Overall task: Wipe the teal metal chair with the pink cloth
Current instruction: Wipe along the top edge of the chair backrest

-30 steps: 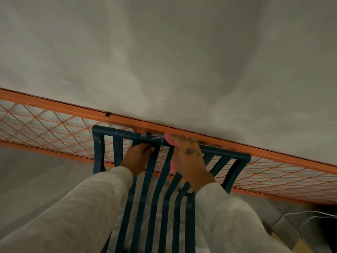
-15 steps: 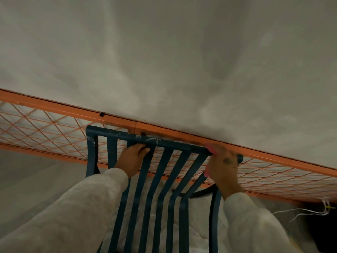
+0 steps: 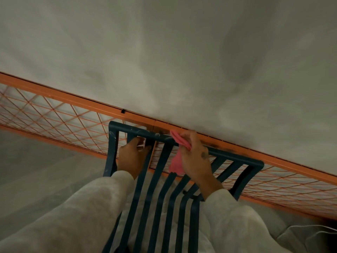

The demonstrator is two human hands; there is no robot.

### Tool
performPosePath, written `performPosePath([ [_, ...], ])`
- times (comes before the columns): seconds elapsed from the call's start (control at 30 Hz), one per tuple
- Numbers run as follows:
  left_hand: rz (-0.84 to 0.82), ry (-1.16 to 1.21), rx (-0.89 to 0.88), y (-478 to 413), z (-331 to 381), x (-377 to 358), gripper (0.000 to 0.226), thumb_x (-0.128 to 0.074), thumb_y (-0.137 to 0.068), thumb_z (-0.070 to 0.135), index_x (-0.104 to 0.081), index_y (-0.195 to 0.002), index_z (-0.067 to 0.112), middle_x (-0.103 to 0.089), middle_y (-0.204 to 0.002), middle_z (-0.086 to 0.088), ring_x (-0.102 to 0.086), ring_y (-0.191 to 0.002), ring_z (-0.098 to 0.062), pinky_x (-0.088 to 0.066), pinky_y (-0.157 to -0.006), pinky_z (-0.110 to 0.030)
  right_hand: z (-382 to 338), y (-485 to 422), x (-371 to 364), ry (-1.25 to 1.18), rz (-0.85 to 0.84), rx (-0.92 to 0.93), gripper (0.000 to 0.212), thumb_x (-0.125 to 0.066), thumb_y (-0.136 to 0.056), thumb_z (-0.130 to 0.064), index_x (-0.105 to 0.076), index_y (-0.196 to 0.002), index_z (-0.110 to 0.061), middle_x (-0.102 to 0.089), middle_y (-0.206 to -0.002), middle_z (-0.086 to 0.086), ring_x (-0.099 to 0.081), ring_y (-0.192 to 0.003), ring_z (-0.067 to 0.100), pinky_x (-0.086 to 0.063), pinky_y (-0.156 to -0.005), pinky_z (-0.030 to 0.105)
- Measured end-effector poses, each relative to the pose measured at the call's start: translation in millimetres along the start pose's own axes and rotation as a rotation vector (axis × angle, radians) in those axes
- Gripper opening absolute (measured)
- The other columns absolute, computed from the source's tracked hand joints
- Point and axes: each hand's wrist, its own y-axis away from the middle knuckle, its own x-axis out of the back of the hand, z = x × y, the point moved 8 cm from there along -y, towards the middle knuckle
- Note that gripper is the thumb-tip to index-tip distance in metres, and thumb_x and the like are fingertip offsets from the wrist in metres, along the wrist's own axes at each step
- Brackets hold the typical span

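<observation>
R hand grips pink cloth on teal metal chair rail; L hand, 9 o'clock, grips rail. Loose tail could snag slats.

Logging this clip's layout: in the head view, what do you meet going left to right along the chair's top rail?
The teal metal chair's left upright → left hand, gripping the top rail → crumpled pink cloth → right hand, holding that cloth → chair's right corner.
</observation>
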Motion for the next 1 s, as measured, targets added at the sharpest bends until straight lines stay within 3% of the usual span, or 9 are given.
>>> performPosePath([
  [0.13,-0.061,-0.014,-0.012,-4,-4,-5,0.019,-0.060,-0.092,0.024,-0.065,-0.107,0.013,-0.071,-0.101,-0.006,-0.066,-0.094,-0.021,-0.046,-0.083,-0.026,-17,0,-26,0.315,-0.109,0.191,0.051,-0.050,-0.085,-0.001,-0.055,-0.127,-0.030,-0.050,-0.138,-0.005,-0.043,-0.125,0.021,-0.038,-0.108,0.041],
  [0.23,-0.124,0.011,-0.040,-11,-9,-5,0.019,-0.061,-0.092,0.022,-0.065,-0.109,0.015,-0.071,-0.103,-0.004,-0.065,-0.098,-0.020,-0.045,-0.084,-0.024,-9,3,-13,0.487,-0.141,0.293,0.053,-0.059,-0.077,0.005,-0.062,-0.119,-0.027,-0.055,-0.136,-0.005,-0.049,-0.115,0.029,-0.047,-0.097,0.046],
  [0.37,-0.157,0.029,-0.126,-10,-6,-4,0.020,-0.058,-0.093,0.020,-0.063,-0.112,0.016,-0.065,-0.097,0.003,-0.062,-0.092,-0.013,-0.045,-0.086,-0.023,7,7,18,0.555,0.024,0.307,0.046,-0.068,-0.072,0.006,-0.069,-0.105,-0.027,-0.063,-0.125,-0.005,-0.050,-0.115,0.022,-0.050,-0.095,0.049],
  [0.5,-0.134,-0.020,-0.140,-12,-6,-5,0.018,-0.054,-0.096,0.021,-0.061,-0.111,0.015,-0.059,-0.083,0.006,-0.056,-0.075,-0.010,-0.048,-0.080,-0.026,-26,14,-8,0.480,0.086,0.438,0.047,-0.075,-0.066,0.008,-0.073,-0.105,-0.019,-0.065,-0.119,0.003,-0.054,-0.114,0.022,-0.034,-0.105,0.037],
  [0.57,-0.171,-0.030,-0.135,-14,-7,-9,0.018,-0.052,-0.097,0.023,-0.060,-0.111,0.017,-0.059,-0.084,0.007,-0.056,-0.076,-0.008,-0.046,-0.079,-0.023,-25,9,-35,0.475,-0.036,0.375,0.038,-0.060,-0.084,-0.005,-0.068,-0.117,-0.021,-0.054,-0.135,0.005,-0.048,-0.127,0.027,-0.030,-0.112,0.044],
  [0.63,-0.208,-0.021,-0.135,-16,-7,-10,0.018,-0.051,-0.097,0.024,-0.060,-0.112,0.019,-0.061,-0.090,0.007,-0.059,-0.083,-0.009,-0.042,-0.077,-0.016,-14,7,-50,0.471,-0.124,0.258,0.047,-0.027,-0.097,-0.029,-0.052,-0.136,-0.026,-0.038,-0.149,0.002,-0.034,-0.137,0.025,-0.034,-0.114,0.045],
  [0.67,-0.215,-0.021,-0.142,-16,-6,-10,0.018,-0.051,-0.097,0.024,-0.060,-0.113,0.020,-0.062,-0.090,0.007,-0.059,-0.082,-0.009,-0.040,-0.075,-0.013,-6,10,-48,0.491,-0.128,0.218,0.049,-0.024,-0.097,-0.034,-0.046,-0.141,-0.029,-0.032,-0.152,0.002,-0.031,-0.138,0.025,-0.035,-0.113,0.045],
  [0.8,-0.177,-0.039,-0.194,-15,1,-4,0.018,-0.053,-0.097,0.021,-0.062,-0.111,0.016,-0.055,-0.074,0.013,-0.050,-0.060,0.001,-0.041,-0.067,-0.014,25,35,-2,0.503,0.026,0.120,0.069,-0.071,-0.080,-0.008,-0.045,-0.137,-0.038,-0.031,-0.147,0.001,-0.046,-0.121,0.035,-0.050,-0.095,0.054],
  [1.0,-0.146,-0.034,-0.200,-15,0,-3,0.019,-0.054,-0.096,0.021,-0.062,-0.111,0.014,-0.058,-0.077,0.007,-0.053,-0.064,0.000,-0.048,-0.074,-0.021,35,33,-1,0.613,0.014,0.131,0.067,-0.077,-0.069,0.004,-0.061,-0.126,-0.028,-0.037,-0.148,0.009,-0.045,-0.121,0.038,-0.051,-0.094,0.051],
])
